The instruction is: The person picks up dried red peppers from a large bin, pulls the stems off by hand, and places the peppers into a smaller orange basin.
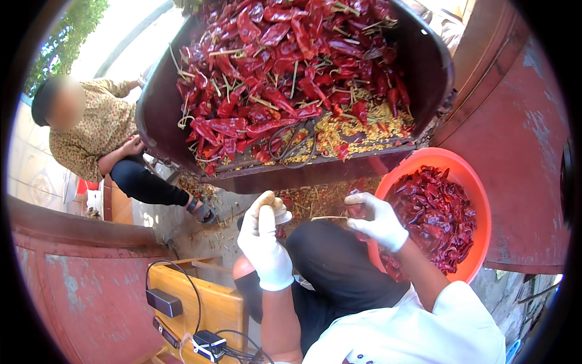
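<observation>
My right hand (382,221), in a white glove, pinches a dried red chilli (357,210) whose pale stem points left. It is above my knee, beside an orange-red basin (483,212) of red chillies (433,212). My left hand (267,242), also gloved in white with brown-stained fingertips, is raised to the left of it. Its fingers are partly bent with the tips apart, and I see nothing between them. Ahead of both hands is a dark cart tub (430,79) heaped with dried red chillies (260,73). Dark-handled scissors (297,142) lie at its near edge, among loose yellow seeds (364,136).
A person (91,121) in a patterned shirt sits at the far left beside the tub. A wooden stool (221,303) with black devices and cables stands left of me. Red metal doors (521,151) flank both sides. Stems and chilli scraps (327,194) litter the ground.
</observation>
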Action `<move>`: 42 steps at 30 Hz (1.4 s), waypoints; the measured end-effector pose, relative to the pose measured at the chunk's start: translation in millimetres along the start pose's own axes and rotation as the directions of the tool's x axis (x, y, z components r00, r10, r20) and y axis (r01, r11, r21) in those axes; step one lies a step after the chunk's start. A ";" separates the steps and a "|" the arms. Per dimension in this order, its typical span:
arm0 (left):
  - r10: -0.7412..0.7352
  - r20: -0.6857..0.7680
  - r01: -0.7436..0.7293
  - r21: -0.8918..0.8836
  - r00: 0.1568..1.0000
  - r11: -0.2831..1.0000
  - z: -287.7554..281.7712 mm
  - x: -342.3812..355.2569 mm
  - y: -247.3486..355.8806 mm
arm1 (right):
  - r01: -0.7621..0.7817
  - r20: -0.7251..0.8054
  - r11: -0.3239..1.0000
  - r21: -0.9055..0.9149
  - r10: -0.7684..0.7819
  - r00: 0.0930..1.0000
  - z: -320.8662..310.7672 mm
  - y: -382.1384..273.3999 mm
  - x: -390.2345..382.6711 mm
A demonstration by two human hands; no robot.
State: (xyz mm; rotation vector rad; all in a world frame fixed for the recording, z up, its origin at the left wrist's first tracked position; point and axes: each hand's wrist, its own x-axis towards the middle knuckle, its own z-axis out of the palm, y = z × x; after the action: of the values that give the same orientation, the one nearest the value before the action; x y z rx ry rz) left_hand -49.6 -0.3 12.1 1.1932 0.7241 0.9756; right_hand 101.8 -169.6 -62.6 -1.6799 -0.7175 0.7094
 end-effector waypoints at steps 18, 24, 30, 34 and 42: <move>-0.088 0.162 0.082 0.045 0.983 0.996 37.0 -5.2 -28.1 | 0.275 -0.413 0.671 -0.689 -0.675 0.612 -93.2 -52.9 118.1; -0.118 0.193 0.107 0.067 0.974 0.992 29.9 -17.1 -19.9 | 0.280 -0.385 0.610 -0.741 -0.728 0.568 -90.5 -41.6 119.4; -0.065 0.160 0.047 0.110 0.985 0.993 16.7 -34.8 3.3 | 0.419 -0.464 0.713 -0.563 -0.692 0.554 -35.6 -57.4 46.1; -0.019 0.169 0.004 0.085 0.985 0.996 1.7 -40.0 4.6 | 0.156 -0.203 0.933 -0.326 -0.230 0.952 35.7 44.1 12.2; -0.062 0.178 0.054 0.051 0.982 0.997 -1.5 -34.2 1.1 | -0.806 -0.726 0.482 -0.345 0.408 0.554 68.5 261.0 105.5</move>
State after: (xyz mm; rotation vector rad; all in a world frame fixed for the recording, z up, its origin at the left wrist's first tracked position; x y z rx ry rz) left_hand -65.6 -30.5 11.6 1.2754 0.6362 0.7953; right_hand 141.8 -97.5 -340.4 -2.7393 0.2158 0.4010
